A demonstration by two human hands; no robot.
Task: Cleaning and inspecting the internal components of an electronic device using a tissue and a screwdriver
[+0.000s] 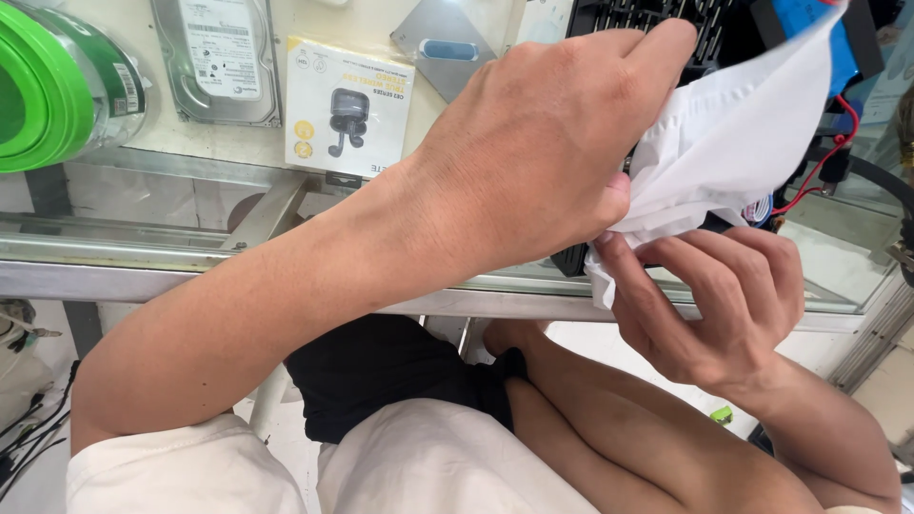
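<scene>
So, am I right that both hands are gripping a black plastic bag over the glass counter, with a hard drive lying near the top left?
Not quite: the plastic bag is white, not black, as the head view shows. The left hand and right hand do grip it over the glass counter, with the hard drive near the top left.

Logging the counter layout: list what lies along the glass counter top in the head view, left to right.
Green roll → bare hard drive → earbuds box → grey metal plate with blue patch → left hand → white cloth, gripped by both hands, right hand below it.
</scene>
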